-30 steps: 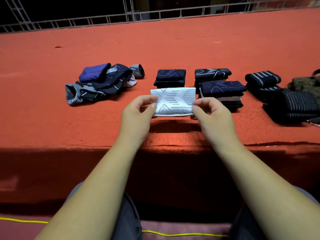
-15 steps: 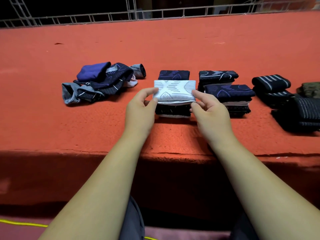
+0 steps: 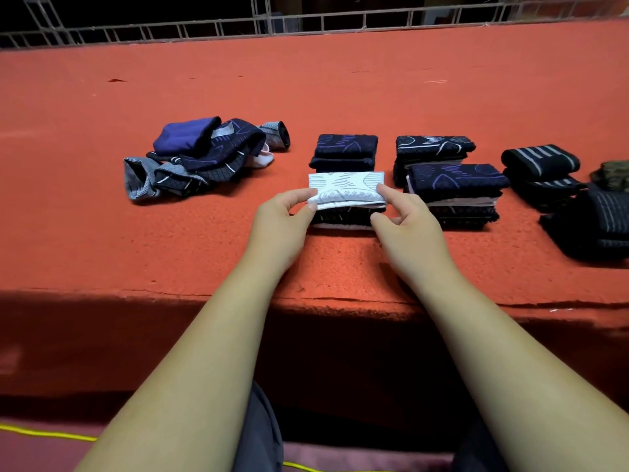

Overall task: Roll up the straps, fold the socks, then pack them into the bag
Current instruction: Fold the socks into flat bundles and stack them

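A folded white sock [image 3: 347, 190] with grey pattern lies on top of a small stack of folded dark socks [image 3: 342, 219]. My left hand [image 3: 282, 221] pinches its left end between thumb and forefinger. My right hand [image 3: 405, 218] touches its right end, thumb and forefinger loosely apart. A heap of unfolded dark and blue socks [image 3: 204, 155] lies to the left. More folded sock stacks [image 3: 345, 149] [image 3: 452, 189] sit behind and to the right. Rolled striped black straps [image 3: 541, 161] lie at the right, beside the olive bag [image 3: 612, 173] at the frame's edge.
Everything lies on an orange-red carpeted platform [image 3: 306, 90] whose front edge runs just under my wrists. A metal railing [image 3: 306, 25] borders its far side. A yellow cord [image 3: 51, 434] crosses the floor below.
Both hands carried the white sock forward and set it down on the near stack of dark socks. My right hand's grip has loosened.
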Action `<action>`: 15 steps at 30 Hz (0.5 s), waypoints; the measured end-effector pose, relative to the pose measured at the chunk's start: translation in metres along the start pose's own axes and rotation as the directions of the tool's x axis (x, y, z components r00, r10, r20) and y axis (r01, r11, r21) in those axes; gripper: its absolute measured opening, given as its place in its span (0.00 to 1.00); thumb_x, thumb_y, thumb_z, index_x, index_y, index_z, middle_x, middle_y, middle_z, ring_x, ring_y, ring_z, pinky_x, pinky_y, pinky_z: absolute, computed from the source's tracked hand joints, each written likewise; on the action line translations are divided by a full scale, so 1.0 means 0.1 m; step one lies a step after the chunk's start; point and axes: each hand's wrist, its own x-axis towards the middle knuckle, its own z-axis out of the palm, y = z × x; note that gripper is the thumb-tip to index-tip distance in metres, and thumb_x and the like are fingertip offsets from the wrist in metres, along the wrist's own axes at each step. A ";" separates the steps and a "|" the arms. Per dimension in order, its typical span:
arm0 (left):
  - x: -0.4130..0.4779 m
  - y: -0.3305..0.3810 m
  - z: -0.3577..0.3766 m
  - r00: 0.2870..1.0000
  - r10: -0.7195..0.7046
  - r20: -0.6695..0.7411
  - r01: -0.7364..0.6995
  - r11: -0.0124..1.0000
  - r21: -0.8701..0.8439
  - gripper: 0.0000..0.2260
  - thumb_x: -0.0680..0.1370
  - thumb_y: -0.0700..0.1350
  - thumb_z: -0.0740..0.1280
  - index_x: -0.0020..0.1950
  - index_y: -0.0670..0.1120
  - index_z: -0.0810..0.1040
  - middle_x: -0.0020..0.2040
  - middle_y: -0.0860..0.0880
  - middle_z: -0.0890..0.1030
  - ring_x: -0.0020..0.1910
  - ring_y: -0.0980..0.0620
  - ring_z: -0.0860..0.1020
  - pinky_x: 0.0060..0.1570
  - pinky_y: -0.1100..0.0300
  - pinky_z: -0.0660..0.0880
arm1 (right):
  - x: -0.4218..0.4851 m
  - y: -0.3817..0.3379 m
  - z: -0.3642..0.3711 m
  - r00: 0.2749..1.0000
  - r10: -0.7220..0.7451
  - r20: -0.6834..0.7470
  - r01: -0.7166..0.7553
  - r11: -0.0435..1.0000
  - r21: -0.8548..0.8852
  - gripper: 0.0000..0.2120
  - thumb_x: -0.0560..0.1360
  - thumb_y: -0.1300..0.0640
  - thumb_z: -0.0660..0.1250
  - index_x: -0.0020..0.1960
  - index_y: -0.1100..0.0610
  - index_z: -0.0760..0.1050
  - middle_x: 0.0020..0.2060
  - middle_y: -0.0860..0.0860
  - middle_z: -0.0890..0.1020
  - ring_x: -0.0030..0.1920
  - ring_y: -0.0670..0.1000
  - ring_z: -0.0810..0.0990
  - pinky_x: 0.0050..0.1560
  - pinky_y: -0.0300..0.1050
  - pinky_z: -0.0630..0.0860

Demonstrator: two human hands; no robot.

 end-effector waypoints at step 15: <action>-0.04 -0.04 -0.05 0.993 0.052 0.106 -0.067 0.987 0.146 0.20 0.82 0.39 0.69 0.73 0.54 0.81 0.65 0.57 0.80 0.57 0.54 0.80 0.61 0.70 0.71 | -0.02 0.00 -0.01 0.999 -0.010 0.050 0.012 0.999 -0.042 0.27 0.80 0.60 0.68 0.79 0.51 0.72 0.68 0.46 0.75 0.43 0.33 0.76 0.51 0.18 0.63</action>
